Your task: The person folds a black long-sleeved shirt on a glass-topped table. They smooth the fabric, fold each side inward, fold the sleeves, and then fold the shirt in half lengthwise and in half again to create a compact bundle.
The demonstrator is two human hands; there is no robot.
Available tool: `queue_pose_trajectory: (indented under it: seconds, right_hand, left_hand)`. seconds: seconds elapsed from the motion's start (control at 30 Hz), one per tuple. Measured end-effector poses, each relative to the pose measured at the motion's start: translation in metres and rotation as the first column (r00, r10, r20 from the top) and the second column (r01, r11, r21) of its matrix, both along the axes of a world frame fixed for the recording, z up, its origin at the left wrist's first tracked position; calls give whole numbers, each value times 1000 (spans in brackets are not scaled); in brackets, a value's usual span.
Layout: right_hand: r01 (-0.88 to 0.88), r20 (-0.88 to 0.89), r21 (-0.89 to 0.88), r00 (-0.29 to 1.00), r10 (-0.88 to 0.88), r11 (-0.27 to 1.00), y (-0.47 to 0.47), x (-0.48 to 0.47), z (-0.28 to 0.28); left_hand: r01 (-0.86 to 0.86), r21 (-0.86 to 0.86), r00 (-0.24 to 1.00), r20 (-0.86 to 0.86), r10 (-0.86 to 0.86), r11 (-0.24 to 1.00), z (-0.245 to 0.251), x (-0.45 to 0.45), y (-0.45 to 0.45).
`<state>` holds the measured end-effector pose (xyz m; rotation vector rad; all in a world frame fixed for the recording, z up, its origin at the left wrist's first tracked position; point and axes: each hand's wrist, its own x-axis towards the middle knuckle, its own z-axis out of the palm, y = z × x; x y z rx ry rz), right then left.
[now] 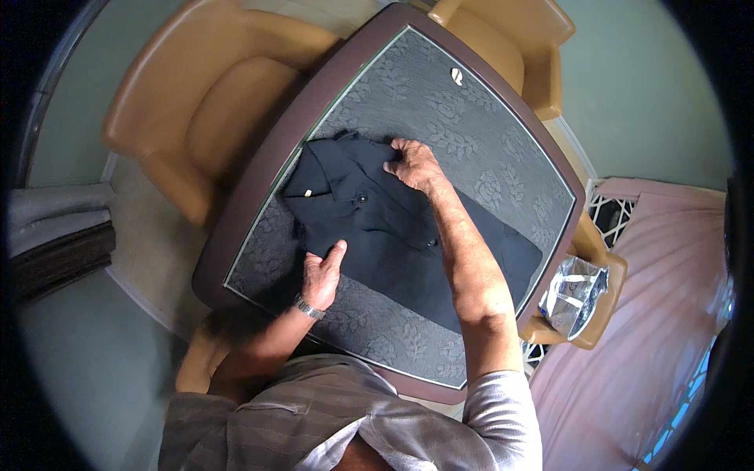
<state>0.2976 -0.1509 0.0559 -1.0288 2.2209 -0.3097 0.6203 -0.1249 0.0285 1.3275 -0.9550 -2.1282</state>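
Observation:
A dark collared shirt (383, 259), folded into a long panel, lies front up on the table. Its collar (318, 171) points to the upper left, and buttons show down the placket. My left hand (323, 275) grips the shirt's near edge below the collar, thumb on top and fingers hidden beneath. On the far edge, my right hand (415, 163) pinches the cloth near the shoulder between thumb and fingers. A metal-band watch circles my left wrist. My right forearm passes over the shirt and covers part of it.
The table (268, 144) has a maroon rim and a dark floral-patterned top. A small white object (456, 76) lies near its far corner. Tan armchairs stand around it; one (612, 294) holds a clear plastic bag (574, 294). A pink curtain (660, 282) hangs at the right.

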Motion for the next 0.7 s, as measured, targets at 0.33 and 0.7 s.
queue_pose_trajectory:
  seconds: [0.33, 0.7]
  right_hand:
    - [-28, 76, -145, 996, 39, 989, -17, 23, 11]
    - [-35, 185, -448, 974, 130, 893, -98, 109, 43]
  left_hand:
    - [28, -121, 999, 21, -26, 992, 6, 40, -31]
    - [75, -444, 961, 273, 55, 893, 35, 133, -96]
